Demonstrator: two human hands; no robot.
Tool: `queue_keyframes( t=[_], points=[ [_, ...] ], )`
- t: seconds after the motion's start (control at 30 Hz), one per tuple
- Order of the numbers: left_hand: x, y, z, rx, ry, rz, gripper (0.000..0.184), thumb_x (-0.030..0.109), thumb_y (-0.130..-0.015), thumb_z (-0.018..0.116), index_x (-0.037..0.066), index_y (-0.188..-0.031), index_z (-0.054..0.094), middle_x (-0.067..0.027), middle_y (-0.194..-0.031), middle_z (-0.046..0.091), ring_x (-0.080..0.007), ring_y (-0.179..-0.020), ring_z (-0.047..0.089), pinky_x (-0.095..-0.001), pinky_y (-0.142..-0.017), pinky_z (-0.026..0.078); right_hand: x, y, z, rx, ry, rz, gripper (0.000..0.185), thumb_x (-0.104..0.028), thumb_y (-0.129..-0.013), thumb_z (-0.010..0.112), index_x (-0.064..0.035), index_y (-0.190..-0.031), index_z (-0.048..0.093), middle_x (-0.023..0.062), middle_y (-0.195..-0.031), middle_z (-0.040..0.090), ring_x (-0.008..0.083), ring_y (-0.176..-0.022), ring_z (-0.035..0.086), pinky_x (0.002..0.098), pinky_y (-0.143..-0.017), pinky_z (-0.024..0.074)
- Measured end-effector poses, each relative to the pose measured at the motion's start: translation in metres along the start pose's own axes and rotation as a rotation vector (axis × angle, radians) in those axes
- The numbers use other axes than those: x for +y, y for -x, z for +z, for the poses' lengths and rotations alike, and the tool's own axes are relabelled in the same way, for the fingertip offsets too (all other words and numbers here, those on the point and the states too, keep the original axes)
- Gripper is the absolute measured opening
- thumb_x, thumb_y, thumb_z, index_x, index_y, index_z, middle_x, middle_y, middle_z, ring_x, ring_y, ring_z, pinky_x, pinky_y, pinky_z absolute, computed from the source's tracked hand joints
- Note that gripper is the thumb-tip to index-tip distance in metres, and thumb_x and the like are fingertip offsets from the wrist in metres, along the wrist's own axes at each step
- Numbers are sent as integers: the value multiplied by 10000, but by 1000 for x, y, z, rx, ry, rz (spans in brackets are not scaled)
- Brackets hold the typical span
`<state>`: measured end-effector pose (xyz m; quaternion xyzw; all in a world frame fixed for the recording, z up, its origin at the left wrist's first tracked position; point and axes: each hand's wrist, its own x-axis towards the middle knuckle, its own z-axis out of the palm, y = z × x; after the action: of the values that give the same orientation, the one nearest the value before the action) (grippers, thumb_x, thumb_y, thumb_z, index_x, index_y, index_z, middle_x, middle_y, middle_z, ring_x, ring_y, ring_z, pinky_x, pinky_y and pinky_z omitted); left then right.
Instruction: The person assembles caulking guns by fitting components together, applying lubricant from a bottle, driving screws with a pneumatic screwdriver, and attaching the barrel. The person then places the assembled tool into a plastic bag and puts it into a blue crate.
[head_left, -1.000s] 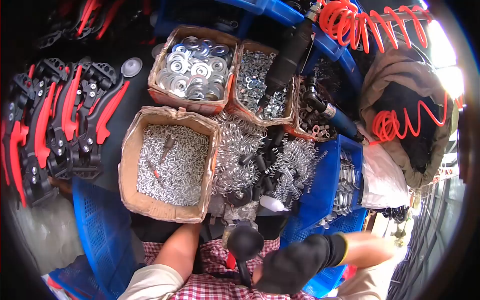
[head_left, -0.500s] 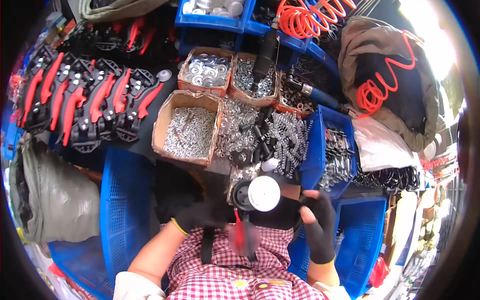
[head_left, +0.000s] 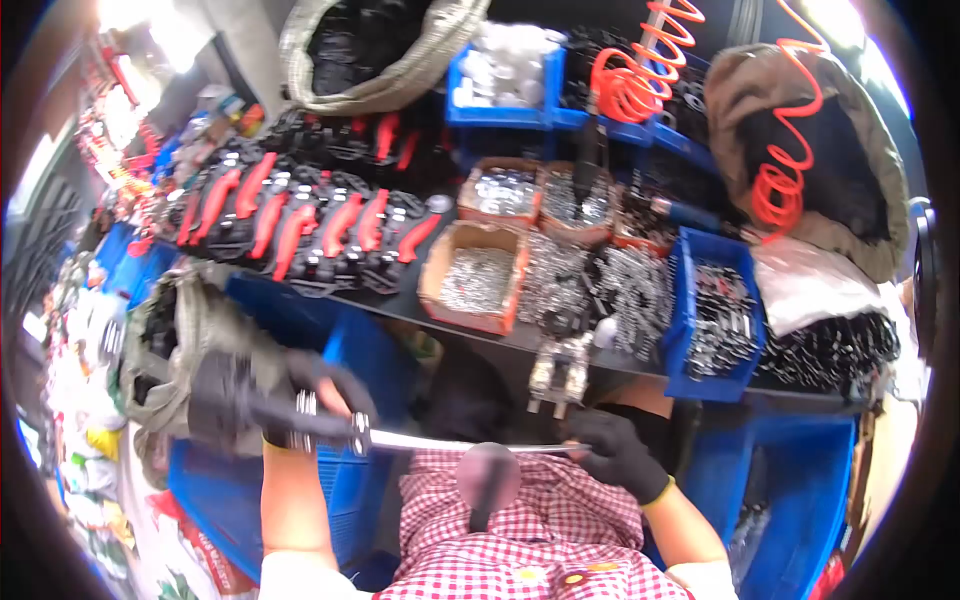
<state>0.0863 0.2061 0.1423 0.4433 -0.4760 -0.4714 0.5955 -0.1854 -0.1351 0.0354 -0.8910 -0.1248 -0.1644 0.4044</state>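
Note:
In front of the apron a thin whitish rod or strip (head_left: 450, 441) runs level between my two hands, its kind unclear. My left hand (head_left: 335, 395), in a black fingerless glove, is closed around a blurred black part (head_left: 225, 405) at the rod's left end. The part is wide and dark, with a narrower neck toward the rod. My right hand (head_left: 615, 452), gloved alike, pinches the right end of the rod. Just above that hand a metal fixture (head_left: 559, 372) juts from the bench edge.
Red-and-black levers (head_left: 340, 225) lie in rows on the bench. Cardboard boxes of small metal parts (head_left: 475, 275), loose springs (head_left: 637, 290) and a blue bin (head_left: 712, 320) stand along the front. An orange coiled hose (head_left: 625, 90) hangs above. Blue crates (head_left: 800, 450) stand below.
The view has swung left. My left hand has moved out left with the black part. My right hand, earlier with fingers apart, now pinches the rod. The white disc is out of sight.

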Motion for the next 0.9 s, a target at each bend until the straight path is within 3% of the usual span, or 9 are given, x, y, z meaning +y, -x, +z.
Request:
queue_keyframes(
  t=[0.03, 0.13, 0.3, 0.5, 0.57, 0.63, 0.7, 0.8, 0.9],
  points=[
    [15, -16, 22, 224, -69, 460, 343, 206, -849, 705, -50, -1058, 611, -129, -977, 617, -207, -891, 632, -335, -714, 550, -18, -8, -11, 27, -40, -44, 211, -125, -731, 731, -34, -884, 618, 145, -912, 661, 335, -849, 653, 406, -721, 536],
    [6, -55, 46, 984, -170, 527, 383, 140, -809, 699, 21, -1144, 558, -63, -1005, 579, -164, -827, 607, -278, -678, 524, -70, -27, -19, 18, -324, 25, 125, -135, -847, 651, -23, -815, 606, 118, -795, 643, 261, -697, 643, 342, -618, 517],
    [-78, -86, 43, 1119, -998, 537, 462, 54, -723, 698, 80, -1130, 482, -46, -944, 523, -170, -741, 556, -317, -673, 510, -122, -62, -7, -153, -909, 533, 324, -252, -955, 504, 19, -801, 595, 50, -719, 591, 101, -633, 540, 266, -570, 427],
    [-33, -97, -5, 1137, -918, 381, 143, 149, -829, 598, 42, -873, 514, -65, -775, 478, -193, -729, 500, -361, -666, 446, -70, -24, -25, -193, -510, 488, 173, -165, -908, 571, -7, -975, 591, 72, -840, 624, 146, -781, 584, 326, -693, 466],
    [0, -80, -52, 1123, -1010, 303, 166, 143, -887, 502, 30, -777, 554, -44, -691, 464, -167, -751, 487, -351, -734, 430, -76, -21, -24, 82, -692, 599, 355, -220, -892, 530, -3, -622, 608, 60, -615, 611, 129, -574, 581, 267, -543, 427],
    [-36, -121, -1, 1097, -613, 473, 307, 208, -790, 707, 48, -992, 538, -63, -853, 534, -177, -829, 543, -337, -659, 458, -94, -61, -20, 50, -706, 649, 360, -243, -907, 533, 8, -663, 618, 42, -617, 593, 136, -566, 561, 272, -555, 441],
    [-47, -146, 25, 1026, -920, 493, 491, 188, -741, 766, -3, -1115, 511, -95, -933, 557, -208, -821, 590, -355, -704, 494, -95, -112, -21, 9, -808, 684, 296, -281, -881, 609, 9, -938, 615, 75, -828, 636, 146, -707, 581, 272, -629, 461],
    [-31, -162, 17, 761, -1170, 553, 761, 251, -638, 857, 52, -1248, 448, -123, -1085, 475, -241, -1012, 530, -373, -816, 518, -62, -172, -27, 120, -998, 314, 888, -254, -759, 796, -24, -1402, 229, 136, -1246, 497, 213, -1093, 486, 368, -915, 386],
    [14, -188, 7, 280, -581, 239, 723, 360, -644, 885, 57, -1217, 566, -168, -1038, 588, -268, -1019, 604, -390, -838, 510, -26, -175, -47, 158, -732, 213, 1138, -224, -658, 867, -25, -1502, 129, 185, -1393, 425, 298, -1252, 464, 427, -1058, 364]
  ],
)
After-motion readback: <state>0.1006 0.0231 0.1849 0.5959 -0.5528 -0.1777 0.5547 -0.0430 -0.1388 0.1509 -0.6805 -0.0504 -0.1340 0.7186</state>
